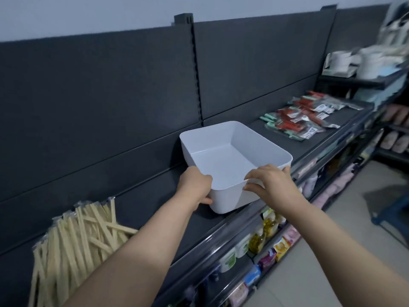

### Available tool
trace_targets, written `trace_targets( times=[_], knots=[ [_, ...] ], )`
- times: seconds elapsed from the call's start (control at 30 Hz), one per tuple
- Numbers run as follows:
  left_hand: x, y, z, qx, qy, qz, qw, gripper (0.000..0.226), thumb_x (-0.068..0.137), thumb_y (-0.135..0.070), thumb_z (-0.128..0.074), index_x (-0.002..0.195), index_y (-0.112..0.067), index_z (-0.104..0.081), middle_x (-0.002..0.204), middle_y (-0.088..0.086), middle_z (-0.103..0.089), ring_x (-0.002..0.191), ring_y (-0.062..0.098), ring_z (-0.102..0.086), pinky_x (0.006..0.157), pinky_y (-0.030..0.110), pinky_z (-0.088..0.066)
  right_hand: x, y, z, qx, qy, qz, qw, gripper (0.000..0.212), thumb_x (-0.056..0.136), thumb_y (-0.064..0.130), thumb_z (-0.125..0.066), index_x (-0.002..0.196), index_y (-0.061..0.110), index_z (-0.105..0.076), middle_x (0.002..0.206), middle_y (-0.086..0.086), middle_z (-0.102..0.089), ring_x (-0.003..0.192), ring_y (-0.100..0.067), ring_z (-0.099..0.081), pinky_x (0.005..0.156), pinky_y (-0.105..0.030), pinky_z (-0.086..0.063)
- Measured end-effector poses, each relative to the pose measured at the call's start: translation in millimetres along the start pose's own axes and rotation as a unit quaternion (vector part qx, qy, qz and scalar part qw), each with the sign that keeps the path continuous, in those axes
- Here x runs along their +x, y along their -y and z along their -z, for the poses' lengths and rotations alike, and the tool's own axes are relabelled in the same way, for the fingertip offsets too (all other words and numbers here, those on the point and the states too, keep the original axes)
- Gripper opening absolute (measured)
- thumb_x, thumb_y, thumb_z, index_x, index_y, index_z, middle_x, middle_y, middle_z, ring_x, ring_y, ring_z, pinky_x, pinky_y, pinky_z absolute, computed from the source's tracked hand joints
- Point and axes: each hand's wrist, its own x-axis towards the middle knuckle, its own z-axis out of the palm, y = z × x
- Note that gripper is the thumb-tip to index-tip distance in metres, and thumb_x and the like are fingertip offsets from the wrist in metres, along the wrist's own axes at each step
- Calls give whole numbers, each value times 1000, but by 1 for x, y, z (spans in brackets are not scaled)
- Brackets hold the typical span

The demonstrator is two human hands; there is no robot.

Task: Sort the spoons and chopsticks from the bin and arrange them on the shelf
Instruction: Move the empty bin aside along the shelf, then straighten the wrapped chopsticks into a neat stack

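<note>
Left hand [195, 187] and right hand [271, 185] gripping — on the dark shelf [281, 135] — near corners of the empty white bin [221, 160], between heaped chopsticks [77, 235] and packaged spoons [303, 116]. Probably light, stiff, slick plastic; take hold at opposite rims.

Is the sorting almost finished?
Nearly done, it seems. Wrapped chopsticks lie piled left on the shelf, packaged spoons right. The white bin looks empty; left hand and right hand grip its near rim. Left: probably just removing the bin.
</note>
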Motion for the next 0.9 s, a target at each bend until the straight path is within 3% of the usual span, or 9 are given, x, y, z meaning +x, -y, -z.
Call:
trace_targets(
  times=[0.13,0.2,0.27,0.37,0.5,0.57,0.7,0.8,0.9],
  knots=[
    [26,-17,-47,22,6,5,1000,36,83,-5,-41,108,-13,-66,105,2,-67,82,25,-66,51,32,-58,16,-48,9,-27,40,-14,999,33,90,54,-52,105,27,-64,103,9,-62,112,-16,-48,85,-41,-29],
    [38,-25,-68,39,-7,6,999,29,85,-9,-43,104,-13,-65,100,0,-65,83,24,-65,61,37,-61,27,-69,14,-35,56,-28,997,42,89,60,-46,108,27,-63,111,7,-60,122,-15,-42,91,-42,-27],
    [51,-33,-86,46,-21,-3,999,20,87,-18,-46,98,-13,-62,95,0,-63,86,24,-62,75,43,-60,37,-87,16,-33,66,-53,996,47,92,59,-42,119,26,-59,131,4,-53,140,-18,-26,105,-48,-19],
    [65,-45,-114,43,-20,-25,999,23,89,-32,-47,100,-17,-59,94,-2,-60,82,22,-56,77,40,-54,51,-109,16,-24,81,-95,992,48,100,48,-33,141,25,-40,156,-2,-23,148,-22,3,114,-56,0],
    [76,-54,-145,23,1,-30,999,28,94,-40,-43,119,-30,-52,108,-8,-59,94,18,-55,87,41,-52,67,-128,21,-22,84,-106,991,54,96,12,-34,148,17,-24,158,-8,-11,147,-27,8,117,-55,0],
    [79,-57,-152,-2,0,-23,1000,30,97,-42,-43,122,-29,-53,115,-9,-58,104,17,-57,96,44,-50,73,-128,25,-22,82,-83,993,61,89,5,-37,148,16,-26,158,-7,-15,148,-25,4,117,-53,1],
    [75,-43,-136,11,-61,12,998,49,99,-40,-45,143,-19,-42,131,-2,-55,117,23,-56,101,46,-48,83,-109,18,-18,100,17,995,56,89,10,-42,145,17,-36,155,-5,-25,148,-21,-2,118,-47,-5],
    [59,-18,-99,49,-114,33,992,45,97,-30,-52,140,-13,-46,131,6,-58,117,32,-58,100,44,-49,85,-79,3,-19,94,97,991,59,83,5,-46,140,16,-43,152,-5,-32,148,-21,-5,118,-43,-6],
    [38,12,-51,72,-161,69,982,39,96,-23,-57,133,-11,-53,126,6,-60,112,30,-60,100,40,-48,81,-32,-16,20,114,154,981,57,83,5,-46,139,18,-45,152,-3,-34,148,-19,-8,118,-40,-7]
  ],
)
